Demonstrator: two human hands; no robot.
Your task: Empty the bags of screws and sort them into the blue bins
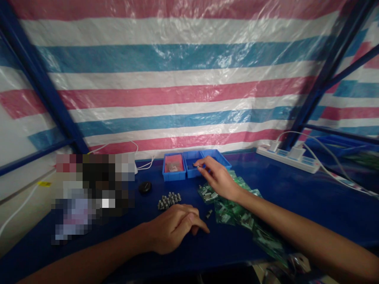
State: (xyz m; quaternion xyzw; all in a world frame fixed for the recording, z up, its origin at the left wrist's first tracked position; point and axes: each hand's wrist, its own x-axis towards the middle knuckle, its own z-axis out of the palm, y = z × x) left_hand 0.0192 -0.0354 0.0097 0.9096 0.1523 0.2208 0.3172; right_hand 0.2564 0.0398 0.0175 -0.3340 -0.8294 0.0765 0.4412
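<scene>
My right hand [217, 177] reaches over the blue divided bin [194, 172], thumb and fingertips pinched on a small metal part [198, 166] too small to identify. My left hand [179, 228] rests low over the table, its fingers curled in and one finger pointing right; whatever it holds, if anything, is hidden. Just behind that hand sits a cluster of small silvery metal fittings [169, 200]. A single similar fitting [209, 213] lies apart, right of my left hand. Green-tinted plastic bags [229, 209] of metal parts spread beneath my right forearm.
A blue bin [174, 176] with a pink lining holds a clear packet. A round black object [145, 187] lies left of it. At the back right is a white power strip [287, 158] with plugs and cables. Blue frame posts [322, 86] and a striped sheet [177, 94] bound the table.
</scene>
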